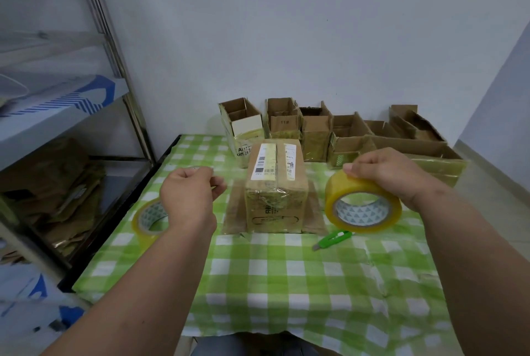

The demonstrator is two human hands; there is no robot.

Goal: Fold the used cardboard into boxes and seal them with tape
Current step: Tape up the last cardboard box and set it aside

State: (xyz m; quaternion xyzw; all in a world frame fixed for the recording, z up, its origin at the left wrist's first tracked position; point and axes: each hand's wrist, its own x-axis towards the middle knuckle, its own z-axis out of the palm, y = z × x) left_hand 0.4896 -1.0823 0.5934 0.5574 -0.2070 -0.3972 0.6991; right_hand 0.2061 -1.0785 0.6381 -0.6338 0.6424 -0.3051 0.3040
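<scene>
The box [275, 186] stands mid-table on the green check cloth [286, 284], its long axis running away from me toward the wall, labelled top up. My right hand [393, 175] grips the tape roll [362, 202] raised beside it, hole facing me. My left hand [190, 192] is curled, pinching something (clear tape, hardly visible). A second roll [149, 219] is half hidden behind my wrist.

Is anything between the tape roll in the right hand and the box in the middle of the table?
Nothing visible. The right hand holds the tape roll just right of the box, with only bare tablecloth between them. The green cutter lies nearer the camera, outside that gap.
</scene>
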